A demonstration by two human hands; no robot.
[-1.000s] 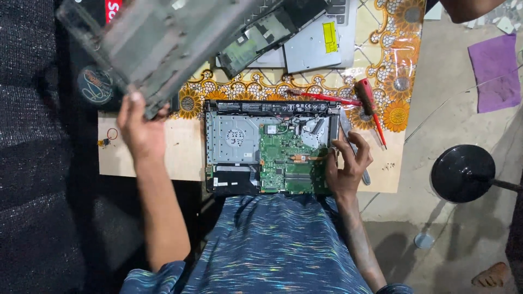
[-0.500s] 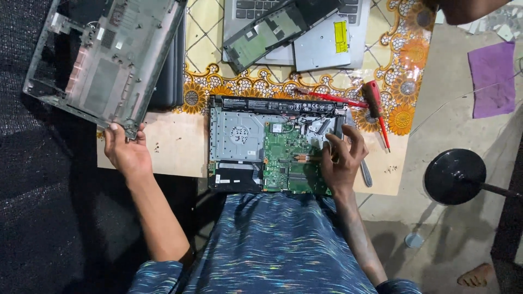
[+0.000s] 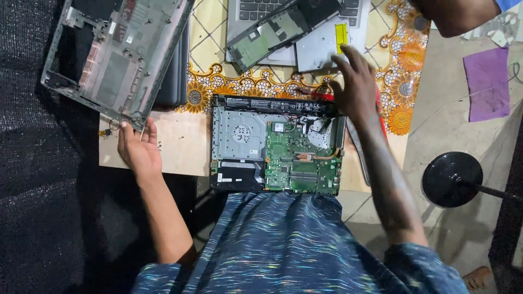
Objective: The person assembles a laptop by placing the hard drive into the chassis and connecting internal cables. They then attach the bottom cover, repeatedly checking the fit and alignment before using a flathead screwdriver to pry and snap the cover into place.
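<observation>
An opened laptop base (image 3: 283,149) with a green circuit board and a silver drive bay lies in front of me on a wooden board (image 3: 180,144). My left hand (image 3: 139,149) grips the near corner of a grey laptop bottom cover (image 3: 114,54), which rests tilted at the far left. My right hand (image 3: 357,87) is stretched past the base's far right corner with its fingers spread and nothing in it. It hovers over a red-handled screwdriver (image 3: 321,97), which it mostly hides.
Another laptop with loose panels (image 3: 283,32) lies at the back on a patterned orange cloth (image 3: 403,71). Another person's arm (image 3: 457,13) shows at the top right. A black round stand base (image 3: 452,178) and a purple cloth (image 3: 486,81) are on the floor to the right.
My left hand has lowered the grey cover to the far left. My right hand has lifted off the circuit board and reached to the far right corner.
</observation>
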